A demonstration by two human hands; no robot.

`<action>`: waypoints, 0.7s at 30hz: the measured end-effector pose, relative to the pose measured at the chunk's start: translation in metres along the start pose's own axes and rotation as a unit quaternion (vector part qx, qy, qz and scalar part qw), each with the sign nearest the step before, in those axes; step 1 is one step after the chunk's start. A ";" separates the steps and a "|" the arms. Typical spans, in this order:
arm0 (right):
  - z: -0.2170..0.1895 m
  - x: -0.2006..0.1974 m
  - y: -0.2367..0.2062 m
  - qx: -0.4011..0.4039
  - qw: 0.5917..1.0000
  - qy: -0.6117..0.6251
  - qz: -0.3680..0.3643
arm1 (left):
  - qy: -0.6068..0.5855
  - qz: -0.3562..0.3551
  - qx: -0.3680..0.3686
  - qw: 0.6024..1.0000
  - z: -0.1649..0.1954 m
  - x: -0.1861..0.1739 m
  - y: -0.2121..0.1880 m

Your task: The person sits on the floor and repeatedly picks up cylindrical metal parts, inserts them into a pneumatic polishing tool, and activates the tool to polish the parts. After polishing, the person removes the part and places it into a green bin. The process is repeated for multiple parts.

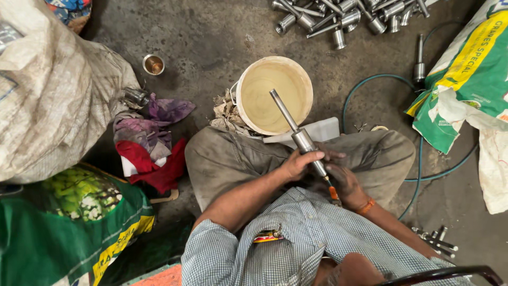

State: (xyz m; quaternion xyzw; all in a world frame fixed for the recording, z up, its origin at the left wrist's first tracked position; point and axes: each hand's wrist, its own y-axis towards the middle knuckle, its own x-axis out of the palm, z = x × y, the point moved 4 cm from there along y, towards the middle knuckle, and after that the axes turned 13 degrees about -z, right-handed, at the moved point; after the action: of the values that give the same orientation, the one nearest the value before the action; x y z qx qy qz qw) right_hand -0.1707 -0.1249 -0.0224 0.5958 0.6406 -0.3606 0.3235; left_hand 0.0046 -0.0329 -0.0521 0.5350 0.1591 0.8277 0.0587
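So the person's sitting on the floor (211,47) with the white bucket (274,95) of murky liquid right in front of their knees. Both hands are on a long steel shaft (297,132). The left hand (297,164) is wrapped around the thicker collar part, fingers (312,156) closed tight on it. The right hand (344,182) sits just behind and below the left, further from the bucket, and it looks closed around an orange-handled tool (333,193) pressed to the shaft's near end, though I can't tell exactly how the fingers sit there.

The key bit: the shaft's long axis runs diagonally, near end in the lap, far end pointing up and out over the bucket, its thin tip hanging above the liquid. So the left hand is the one nearer the bucket.

Beyond the bucket there's a pile of similar steel parts (344,18), a green hose (381,79) curls off to its right, and some rags (153,143) lie to its left.
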 end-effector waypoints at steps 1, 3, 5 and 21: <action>-0.001 -0.002 0.007 -0.024 1.000 -0.004 0.008 | 0.016 0.000 0.014 1.000 0.004 -0.004 0.001; -0.004 -0.009 0.017 -0.070 0.997 -0.010 0.023 | 0.058 -0.005 0.032 0.998 0.012 -0.006 0.003; 0.000 -0.014 0.029 -0.049 0.998 -0.032 -0.005 | 0.119 -0.023 0.036 0.992 0.019 -0.005 0.006; -0.001 -0.040 0.071 -0.068 0.997 0.010 -0.034 | 0.093 0.037 -0.001 0.995 0.039 -0.012 0.010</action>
State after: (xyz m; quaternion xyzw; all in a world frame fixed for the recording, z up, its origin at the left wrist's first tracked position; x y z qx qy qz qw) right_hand -0.0972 -0.1432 0.0060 0.5538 0.6871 -0.3210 0.3439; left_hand 0.0455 -0.0381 -0.0447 0.4614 0.1436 0.8754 0.0139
